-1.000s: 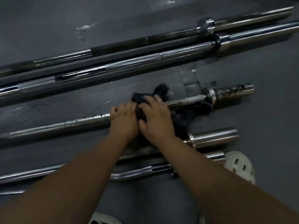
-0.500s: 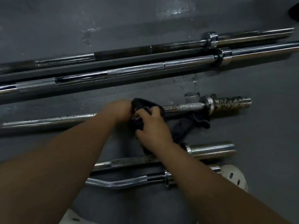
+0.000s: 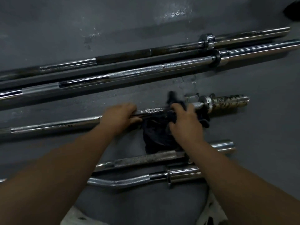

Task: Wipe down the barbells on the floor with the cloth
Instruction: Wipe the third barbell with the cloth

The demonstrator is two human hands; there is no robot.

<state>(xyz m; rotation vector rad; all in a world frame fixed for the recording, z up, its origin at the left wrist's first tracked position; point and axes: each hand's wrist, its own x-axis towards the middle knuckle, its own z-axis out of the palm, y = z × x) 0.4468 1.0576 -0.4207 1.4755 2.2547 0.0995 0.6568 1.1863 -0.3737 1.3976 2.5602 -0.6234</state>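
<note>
Head-worn, close, down onto barbells [image 3: 134, 71]

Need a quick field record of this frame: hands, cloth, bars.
left: left hand grips middle barbell shaft
right: right hand holds black cloth on that bar, near its rusty sleeve
far: dark-gripped barbell, knurled barbell
near: straight bar, curl bar
floor: dark grey floor

Floor [image 3: 48, 21]: dark grey, matte, no seams visible. One pale, faintly glossy scuffed patch [image 3: 90, 37] well beyond the left fingers [image 3: 130, 109]; a larger worn patch [image 3: 175, 13] well beyond the right fingers [image 3: 177, 108]. Small chipped marks [image 3: 190, 80] near, just past the right fingers. Dark unidentified shape [image 3: 293, 11] far off to their right. Light dim.
</note>
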